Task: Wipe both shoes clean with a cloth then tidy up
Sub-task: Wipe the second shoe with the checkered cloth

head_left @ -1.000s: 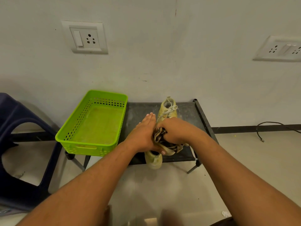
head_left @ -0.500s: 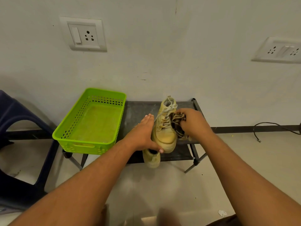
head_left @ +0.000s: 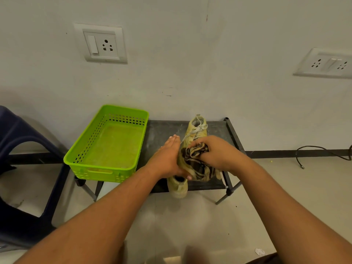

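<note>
The right hand [head_left: 219, 153], clenching the brown-striped cloth [head_left: 196, 162], has swept from the laces back onto the toe of the tan lace-up shoe [head_left: 197, 128], which the flat-fingered left hand [head_left: 167, 159] braces; wiping continues.

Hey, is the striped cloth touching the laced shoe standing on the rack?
Touching. The head view shows the right hand gripping the striped cloth and pressing it against the front of the laced shoe, with no gap between them.
</note>
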